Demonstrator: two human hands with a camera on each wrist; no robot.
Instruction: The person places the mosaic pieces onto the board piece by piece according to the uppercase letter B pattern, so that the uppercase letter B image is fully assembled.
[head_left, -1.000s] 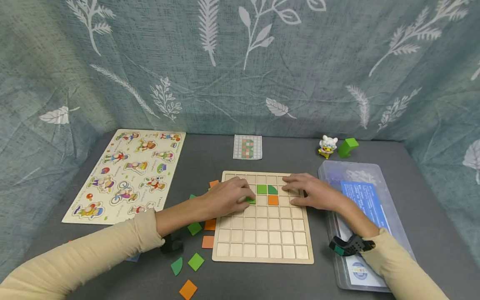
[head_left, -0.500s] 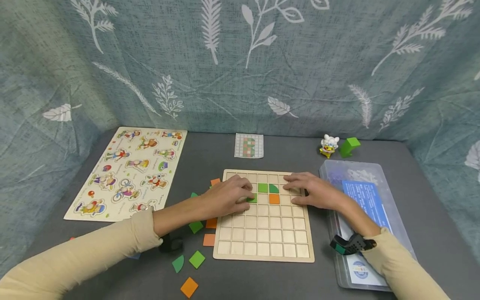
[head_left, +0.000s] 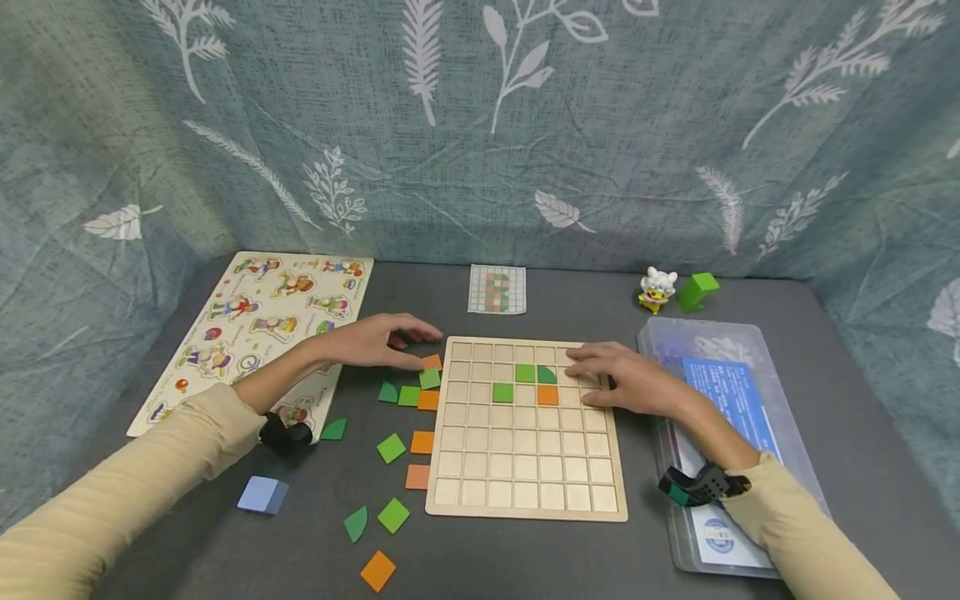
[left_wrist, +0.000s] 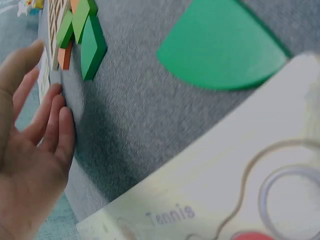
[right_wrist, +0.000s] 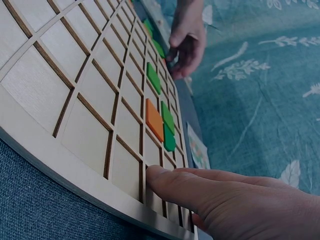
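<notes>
A wooden grid board point(head_left: 525, 510) lies in the middle of the table. Set into its cells are two green square tiles point(head_left: 502, 392), a dark green quarter-circle tile point(head_left: 547, 374) and an orange square tile point(head_left: 547, 395). My left hand point(head_left: 375, 340), fingers loosely extended, hovers left of the board's far corner. Its fingertips are near an orange tile point(head_left: 432, 362) and a light green tile point(head_left: 430, 379); in the left wrist view the palm point(left_wrist: 30, 170) holds nothing. My right hand point(head_left: 626, 379) rests on the board's right edge, with the thumb point(right_wrist: 167, 180) on the grid.
Loose tiles, such as a green square point(head_left: 393, 516) and an orange one point(head_left: 378, 572), lie left of the board. A picture puzzle point(head_left: 225, 417), a blue block point(head_left: 262, 495), a pattern card point(head_left: 497, 290), a figurine point(head_left: 656, 290), a green block point(head_left: 697, 292) and a plastic case point(head_left: 678, 533) surround it.
My left hand has let go of a green square tile, now lying in a board cell, and moved left off the board to the loose tiles. The right hand has stayed in place.
</notes>
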